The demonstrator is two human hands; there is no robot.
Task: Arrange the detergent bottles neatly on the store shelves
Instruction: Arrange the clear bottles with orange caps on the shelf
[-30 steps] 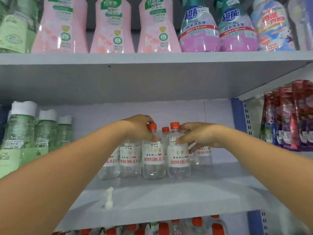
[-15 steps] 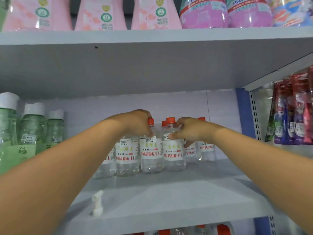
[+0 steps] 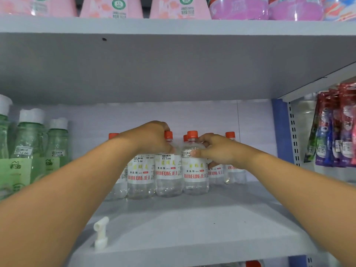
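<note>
head view: two hands square up a row of clear bottles at the back of the shelf

both hands work on the cluster of clear detergent bottles [image 3: 167,170] standing near the back edge of the grey shelf [image 3: 192,237], well clear of its front edge. the left hand [image 3: 152,138] has its fingers curled over the shoulder of a red-capped bottle [image 3: 168,166], while the right hand [image 3: 213,149] clamps thumb and fingers round the neck of the neighbouring bottle [image 3: 195,170]. the two bottles stand upright, side by side and touching, labels facing out. green bottles [image 3: 28,147] line the shelf's left end; a loose white pump nozzle [image 3: 101,235] lies near the front edge. to do this well, it seems best to grip low on the shoulders, not the caps, nudge each bottle flush with its neighbour, and keep labels forward without toppling the row behind.
</note>
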